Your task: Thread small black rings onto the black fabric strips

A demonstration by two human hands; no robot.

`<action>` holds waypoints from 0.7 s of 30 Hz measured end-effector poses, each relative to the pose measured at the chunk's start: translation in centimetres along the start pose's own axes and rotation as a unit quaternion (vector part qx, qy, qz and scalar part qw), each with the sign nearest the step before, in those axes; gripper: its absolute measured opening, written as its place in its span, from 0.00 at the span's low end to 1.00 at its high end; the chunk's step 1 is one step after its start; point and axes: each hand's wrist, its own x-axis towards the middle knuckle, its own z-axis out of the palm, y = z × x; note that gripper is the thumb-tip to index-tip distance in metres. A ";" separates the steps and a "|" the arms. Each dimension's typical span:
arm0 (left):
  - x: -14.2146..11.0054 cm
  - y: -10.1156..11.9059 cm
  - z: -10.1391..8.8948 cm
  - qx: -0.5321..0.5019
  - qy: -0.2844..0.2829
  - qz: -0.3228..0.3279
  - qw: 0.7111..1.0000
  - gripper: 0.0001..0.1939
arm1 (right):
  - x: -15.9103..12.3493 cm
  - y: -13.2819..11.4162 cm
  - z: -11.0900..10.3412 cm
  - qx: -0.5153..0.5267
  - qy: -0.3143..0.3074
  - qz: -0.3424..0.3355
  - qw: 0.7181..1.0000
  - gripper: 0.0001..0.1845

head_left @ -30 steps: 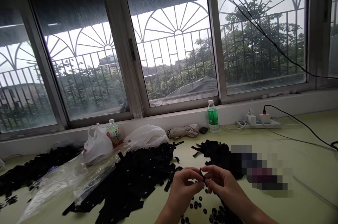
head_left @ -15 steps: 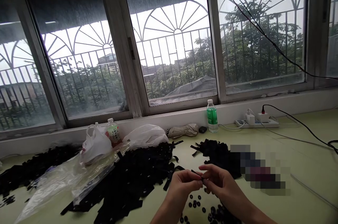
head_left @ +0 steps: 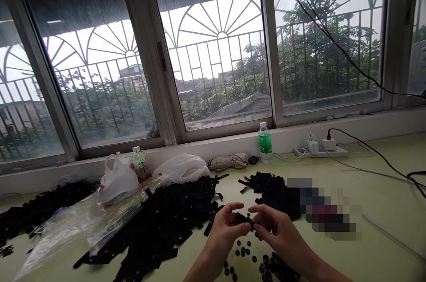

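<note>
Head view: we are seeing our left hand and right hand almost together, both pinching a small black fabric strip above small black ring-shaped discs; these are lying on the pale yellow-green worktop, a black fabric-strip heap sitting leftward.

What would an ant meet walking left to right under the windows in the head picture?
Black pile, white carrier bag, orangey drink bottle, crumpled white bag, beige bundle, small black object, green-labelled bottle, power strip.
</note>
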 end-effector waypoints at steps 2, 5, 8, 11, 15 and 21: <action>0.0 0.0 0.0 0.014 -0.004 -0.001 1.000 0.27 | 0.0 -0.1 0.0 -0.023 -0.003 -0.008 1.000 0.16; -0.2 0.3 0.4 0.052 -0.011 0.009 0.999 0.18 | 0.0 -0.2 -0.1 -0.044 -0.006 -0.020 0.999 0.15; -0.4 0.7 0.8 0.066 -0.006 0.022 0.998 0.13 | 0.0 -0.2 -0.2 -0.042 -0.001 -0.016 0.999 0.14; -0.4 0.9 0.6 0.036 0.017 0.027 0.999 0.13 | 0.1 -0.1 -0.4 -0.065 -0.005 -0.007 0.998 0.14; 0.0 1.1 -0.1 -0.037 0.048 0.031 0.998 0.15 | 0.1 0.2 -0.4 -0.158 -0.055 -0.033 0.985 0.10; 0.6 1.1 -0.7 -0.128 0.061 0.033 0.989 0.18 | 0.4 1.0 0.4 -0.272 -0.102 -0.056 0.955 0.11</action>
